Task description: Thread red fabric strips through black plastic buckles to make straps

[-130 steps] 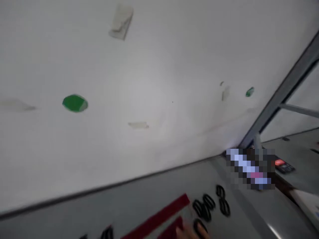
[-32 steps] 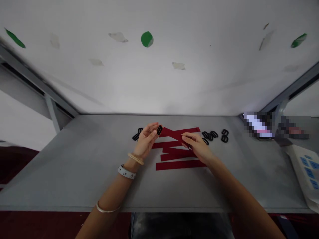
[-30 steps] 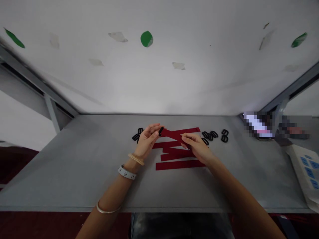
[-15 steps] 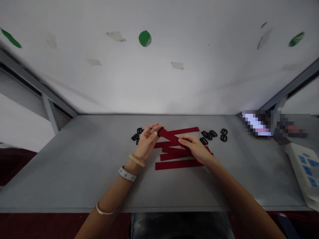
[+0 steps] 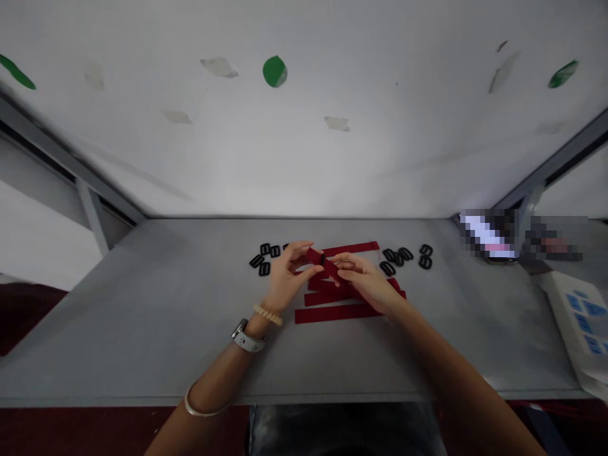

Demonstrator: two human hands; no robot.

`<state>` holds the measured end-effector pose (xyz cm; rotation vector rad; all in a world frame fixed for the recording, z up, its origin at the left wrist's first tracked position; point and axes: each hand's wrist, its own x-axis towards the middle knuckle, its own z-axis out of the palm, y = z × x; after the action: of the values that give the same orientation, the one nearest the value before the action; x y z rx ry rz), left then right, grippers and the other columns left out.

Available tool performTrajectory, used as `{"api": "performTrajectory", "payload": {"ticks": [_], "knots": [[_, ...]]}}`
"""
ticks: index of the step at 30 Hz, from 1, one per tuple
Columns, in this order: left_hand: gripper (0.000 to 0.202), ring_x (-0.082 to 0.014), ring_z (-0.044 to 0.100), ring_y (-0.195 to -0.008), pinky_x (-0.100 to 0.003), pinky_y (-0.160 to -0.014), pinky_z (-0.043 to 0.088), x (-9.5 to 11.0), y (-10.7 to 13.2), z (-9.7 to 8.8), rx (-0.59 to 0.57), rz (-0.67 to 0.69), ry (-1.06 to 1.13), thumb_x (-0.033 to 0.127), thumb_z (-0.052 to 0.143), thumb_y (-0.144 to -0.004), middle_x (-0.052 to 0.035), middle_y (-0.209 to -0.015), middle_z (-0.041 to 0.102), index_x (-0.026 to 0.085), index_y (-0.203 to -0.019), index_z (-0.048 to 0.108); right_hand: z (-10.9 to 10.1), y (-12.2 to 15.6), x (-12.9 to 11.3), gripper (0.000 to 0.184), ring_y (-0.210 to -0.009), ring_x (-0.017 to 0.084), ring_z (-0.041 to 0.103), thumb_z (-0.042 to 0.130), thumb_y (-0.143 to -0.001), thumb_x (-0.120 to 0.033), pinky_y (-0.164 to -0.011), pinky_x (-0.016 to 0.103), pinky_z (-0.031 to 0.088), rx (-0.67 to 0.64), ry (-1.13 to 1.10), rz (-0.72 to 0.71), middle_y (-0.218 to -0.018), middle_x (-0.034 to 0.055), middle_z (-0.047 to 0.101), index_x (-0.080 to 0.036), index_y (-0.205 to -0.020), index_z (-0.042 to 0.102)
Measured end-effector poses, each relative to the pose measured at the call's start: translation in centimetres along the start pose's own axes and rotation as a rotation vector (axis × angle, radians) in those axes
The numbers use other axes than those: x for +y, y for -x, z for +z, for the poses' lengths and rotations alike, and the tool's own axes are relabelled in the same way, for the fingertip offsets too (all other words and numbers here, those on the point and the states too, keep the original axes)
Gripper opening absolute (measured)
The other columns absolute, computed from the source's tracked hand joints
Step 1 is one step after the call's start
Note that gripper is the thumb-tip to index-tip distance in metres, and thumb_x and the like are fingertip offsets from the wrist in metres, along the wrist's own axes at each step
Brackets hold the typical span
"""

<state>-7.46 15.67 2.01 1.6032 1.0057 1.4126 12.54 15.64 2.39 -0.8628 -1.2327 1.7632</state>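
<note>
Between my two hands a dark red webbing strap (image 5: pixel 332 268) is held above the table, with a black slide buckle (image 5: pixel 322 259) around it. My left hand (image 5: pixel 291 272) pinches the strap's upper left end, just beyond the buckle. On the other side of the buckle, my right hand (image 5: pixel 368 278) grips the strap between thumb and fingers. More red straps (image 5: pixel 332 313) lie beneath the hands, overlapping one another. Loose black slide buckles (image 5: pixel 264 268) are left of my left hand, and further black buckles (image 5: pixel 398 256) lie beyond my right hand.
A grey table (image 5: pixel 166 329) meets a white wall (image 5: pixel 304 171) at the back. On the right are a lit phone (image 5: pixel 489 237), partly pixelated, and a white box with blue markings (image 5: pixel 565 316). Grey frame bars (image 5: pixel 92 209) stand at both sides.
The buckle, earlier at my left fingertips by the strap's end, now sits along the strap with red webbing on both sides. My left hand has shifted slightly right and turned.
</note>
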Motion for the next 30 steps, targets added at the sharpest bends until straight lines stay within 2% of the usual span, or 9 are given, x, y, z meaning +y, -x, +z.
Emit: {"api": "performTrajectory", "payload": {"ticks": [5,9,14,17,19,21,26,30], "knots": [[0.058,-0.0209,0.072,-0.095,-0.038,-0.088,0.059,-0.1,0.8,0.7,-0.103,0.013,-0.231,0.034,0.081,-0.075,-0.0068,-0.108,0.072,0.024,-0.125,0.055,0.7,0.3,0.2,0.023,-0.072,0.012,0.058,0.064,-0.085,-0.031,-0.080,0.032,0.044,-0.028,-0.047,-0.017,-0.086,-0.0034,0.061,-0.027,-0.107,0.056],[0.070,-0.0209,0.072,-0.092,-0.039,-0.086,0.061,-0.2,0.8,0.9,-0.143,0.025,-0.211,0.033,0.084,-0.071,-0.0061,-0.107,0.072,0.025,-0.131,0.049,0.8,0.1,0.2,0.025,-0.082,0.015,0.060,0.068,-0.082,-0.030,-0.079,0.031,0.046,0.009,0.044,-0.073,-0.092,-0.0007,0.064,-0.027,-0.104,0.057],[0.065,-0.0213,0.071,-0.099,-0.039,-0.088,0.061,-0.8,0.5,0.8,-0.168,-0.014,-0.103,0.029,0.080,-0.076,-0.0064,-0.108,0.071,0.025,-0.132,0.048,0.3,-0.1,-0.1,0.027,-0.088,0.017,0.059,0.066,-0.083,-0.029,-0.083,0.034,0.045,0.000,0.157,-0.138,-0.098,0.0014,0.063,-0.028,-0.109,0.062],[0.073,-0.0206,0.071,-0.097,-0.039,-0.089,0.060,-1.1,0.5,0.7,-0.158,-0.038,-0.059,0.028,0.081,-0.074,-0.0061,-0.107,0.071,0.027,-0.136,0.043,0.3,-0.2,0.0,0.024,-0.087,0.017,0.056,0.066,-0.082,-0.029,-0.082,0.033,0.045,-0.005,0.179,-0.146,-0.095,0.0004,0.060,-0.028,-0.106,0.062],[0.078,-0.0206,0.071,-0.097,-0.040,-0.091,0.058,-1.2,0.5,0.7,-0.144,-0.035,-0.070,0.028,0.082,-0.073,-0.0056,-0.106,0.070,0.027,-0.138,0.039,0.3,-0.2,0.1,0.016,-0.086,0.016,0.055,0.067,-0.082,-0.031,-0.081,0.032,0.043,0.010,0.164,-0.139,-0.092,-0.0006,0.058,-0.027,-0.097,0.061],[0.078,-0.0207,0.070,-0.101,-0.043,-0.096,0.055,-1.1,0.5,0.6,-0.152,-0.011,-0.146,0.028,0.081,-0.073,-0.0043,-0.105,0.071,0.028,-0.138,0.038,0.4,-0.2,0.2,0.014,-0.084,0.015,0.052,0.065,-0.084,-0.036,-0.081,0.031,0.042,0.047,0.166,-0.139,-0.089,-0.0012,0.055,-0.025,-0.087,0.058],[0.080,-0.0224,0.067,-0.109,-0.048,-0.105,0.045,-0.9,0.5,0.5,-0.219,0.099,-0.398,0.025,0.081,-0.074,-0.0030,-0.104,0.071,0.028,-0.140,0.035,-0.1,-0.3,-0.1,0.026,-0.077,0.014,0.048,0.060,-0.087,-0.045,-0.076,0.029,0.040,0.155,0.141,-0.203,-0.080,-0.0019,0.049,-0.023,-0.076,0.052],[0.082,-0.0246,0.063,-0.114,-0.049,-0.105,0.042,-0.8,0.6,0.6,-0.214,0.132,-0.507,0.020,0.080,-0.074,-0.0029,-0.107,0.071,0.029,-0.141,0.034,-0.6,-0.3,-0.7,0.021,-0.059,0.012,0.042,0.067,-0.081,-0.037,-0.063,0.028,0.036,0.183,0.167,-0.197,-0.064,-0.0077,0.043,-0.024,-0.086,0.052]]}}
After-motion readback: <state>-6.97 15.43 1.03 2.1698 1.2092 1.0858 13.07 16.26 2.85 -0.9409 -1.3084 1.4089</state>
